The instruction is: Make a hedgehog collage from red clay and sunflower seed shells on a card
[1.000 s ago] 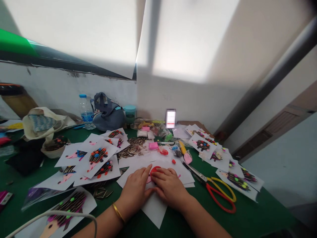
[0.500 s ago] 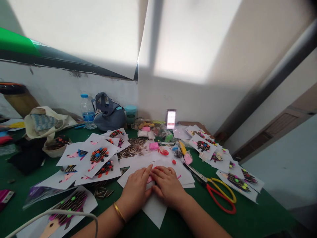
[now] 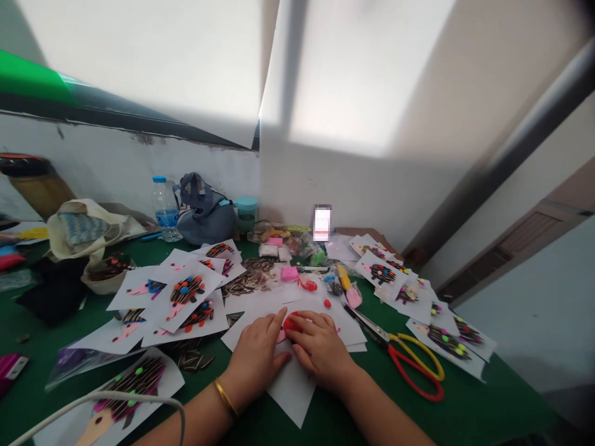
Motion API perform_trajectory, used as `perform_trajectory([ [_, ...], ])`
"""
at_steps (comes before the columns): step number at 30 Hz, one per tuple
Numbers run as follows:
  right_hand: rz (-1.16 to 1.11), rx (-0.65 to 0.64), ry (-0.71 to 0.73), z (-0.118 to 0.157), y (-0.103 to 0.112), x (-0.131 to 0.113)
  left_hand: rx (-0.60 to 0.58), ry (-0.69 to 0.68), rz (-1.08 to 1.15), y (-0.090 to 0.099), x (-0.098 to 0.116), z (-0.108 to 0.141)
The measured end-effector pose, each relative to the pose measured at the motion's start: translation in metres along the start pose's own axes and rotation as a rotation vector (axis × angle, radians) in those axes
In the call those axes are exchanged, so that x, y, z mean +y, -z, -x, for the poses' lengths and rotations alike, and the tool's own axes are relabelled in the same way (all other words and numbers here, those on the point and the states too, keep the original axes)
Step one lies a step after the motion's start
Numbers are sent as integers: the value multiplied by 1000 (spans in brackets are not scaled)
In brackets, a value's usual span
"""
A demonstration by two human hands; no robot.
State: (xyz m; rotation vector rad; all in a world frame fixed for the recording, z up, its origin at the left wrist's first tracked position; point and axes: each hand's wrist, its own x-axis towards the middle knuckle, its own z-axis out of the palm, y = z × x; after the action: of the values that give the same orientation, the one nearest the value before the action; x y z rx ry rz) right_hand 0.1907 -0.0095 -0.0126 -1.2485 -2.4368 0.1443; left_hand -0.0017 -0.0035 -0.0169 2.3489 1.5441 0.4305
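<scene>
My left hand [image 3: 256,348] lies on a sheet of white paper [image 3: 294,399], its fingers stretched out and holding nothing. Beside it, my right hand [image 3: 324,352] has its fingers laid over a flattened patch of red clay [image 3: 290,322] on the paper, pressing on it. A bit of pink clay [image 3: 281,335] shows between the two hands; the rest of that shape is covered. Just beyond the right fingers sits a small red clay ball [image 3: 328,303]. Farther back are an opened red clay packet [image 3: 307,284] and a pink clay block [image 3: 289,274].
Scissors [image 3: 413,362] with red and yellow handles lie to the right. Hedgehog pictures with seed spines [image 3: 186,291] overlap at left, more [image 3: 446,344] at right. Loose sunflower seeds [image 3: 251,277], a water bottle [image 3: 165,210], a blue bag [image 3: 204,210] and a phone [image 3: 321,224] stand behind.
My right hand has shifted slightly right, away from the left fingertips, and its thumb has moved apart from my left hand. More of the red clay now shows. My left hand stays put.
</scene>
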Motion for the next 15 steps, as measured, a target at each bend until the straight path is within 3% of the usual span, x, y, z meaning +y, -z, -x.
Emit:
perform_trajectory([
  [7, 18, -6, 33, 0, -1, 1, -11, 0, -5, 1, 1, 1],
  [12, 21, 60, -3, 3, 2, 6, -21, 9, -18, 3, 2, 1],
  [15, 24, 23, 36, 5, 5, 7, -19, 5, -16, 5, 2, 1],
])
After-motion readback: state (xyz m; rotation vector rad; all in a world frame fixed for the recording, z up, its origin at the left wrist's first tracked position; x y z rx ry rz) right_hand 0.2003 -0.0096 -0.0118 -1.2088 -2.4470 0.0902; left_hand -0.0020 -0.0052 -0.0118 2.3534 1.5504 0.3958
